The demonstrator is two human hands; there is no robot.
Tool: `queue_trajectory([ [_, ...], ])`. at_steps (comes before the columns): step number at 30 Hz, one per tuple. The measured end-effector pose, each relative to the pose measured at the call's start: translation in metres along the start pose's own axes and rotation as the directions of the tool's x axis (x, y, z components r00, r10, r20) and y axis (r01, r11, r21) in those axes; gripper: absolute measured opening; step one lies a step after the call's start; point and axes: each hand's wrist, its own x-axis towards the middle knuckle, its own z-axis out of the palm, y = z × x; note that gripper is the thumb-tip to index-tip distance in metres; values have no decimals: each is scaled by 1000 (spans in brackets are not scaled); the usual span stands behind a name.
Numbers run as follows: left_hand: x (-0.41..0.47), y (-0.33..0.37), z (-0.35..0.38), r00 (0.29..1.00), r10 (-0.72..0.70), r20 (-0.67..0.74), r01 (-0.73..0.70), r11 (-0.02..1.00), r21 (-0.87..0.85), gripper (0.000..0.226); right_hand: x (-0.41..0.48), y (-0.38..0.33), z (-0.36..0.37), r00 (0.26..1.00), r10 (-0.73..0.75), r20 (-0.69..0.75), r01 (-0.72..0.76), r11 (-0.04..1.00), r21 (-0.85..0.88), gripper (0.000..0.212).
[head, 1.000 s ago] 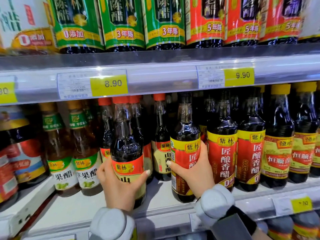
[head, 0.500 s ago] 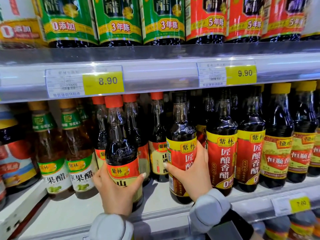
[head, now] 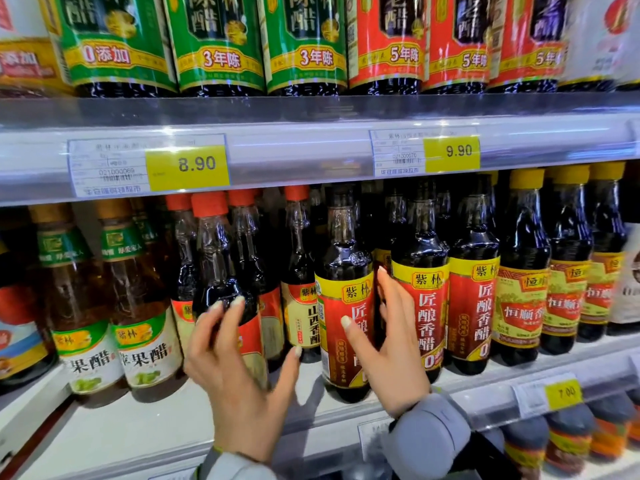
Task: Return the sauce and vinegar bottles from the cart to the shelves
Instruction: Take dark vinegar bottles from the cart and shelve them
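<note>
A dark vinegar bottle with a red cap [head: 221, 268] stands near the front of the middle shelf [head: 138, 438]. My left hand [head: 235, 368] is spread in front of it, fingertips just touching its shoulder and thumb out to the right. A second dark bottle with a dark cap and a red and yellow label [head: 343, 289] stands on the shelf to its right. My right hand [head: 394, 344] lies against that bottle's right side, thumb resting on the label and straight fingers slipped between it and the matching bottle [head: 420, 271] beside it.
Apple vinegar bottles [head: 142, 327] stand at the left, yellow-capped dark bottles [head: 523, 271] at the right. The shelf above [head: 311, 150] carries price tags 8.90 and 9.90 and large green and red labelled bottles [head: 214, 39]. More bottles [head: 568, 434] sit on the shelf below.
Both hands have loosened from gripping their bottles to straight fingers. The left hand has slid up to the bottle's shoulder. Both bottles now stand on the shelf.
</note>
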Motion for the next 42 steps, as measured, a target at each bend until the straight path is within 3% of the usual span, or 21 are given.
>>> queue_trajectory([
  [3,3,20,11,994,98,52,-92,990,-104,50,5,-5,-17,992,-104,-72,106,994,24,48],
  [5,6,25,22,992,75,100,-57,983,-175,51,10,-7,-31,979,-164,-122,167,986,12,43],
  [8,7,28,38,965,-103,242,176,936,-303,63,19,-6,-48,952,-238,-193,230,971,-62,43],
  [10,4,31,45,898,-253,360,373,873,-315,78,25,-2,-57,939,-261,-222,241,964,-114,44],
  [15,-6,31,58,800,-369,473,526,811,-257,103,43,6,-79,947,-261,-189,215,948,-233,51],
  [17,-9,29,60,775,-391,496,548,807,-220,95,47,9,-81,953,-252,-165,201,940,-277,54],
  [21,-12,25,62,741,-424,521,588,784,-198,95,49,20,-79,921,-369,-128,288,863,-415,60],
  [33,-12,33,69,714,-407,569,614,755,-230,88,53,29,-78,901,-426,-85,333,803,-495,55],
  [42,-14,39,75,738,-371,564,589,762,-268,89,52,27,-78,905,-416,-88,322,805,-498,55],
])
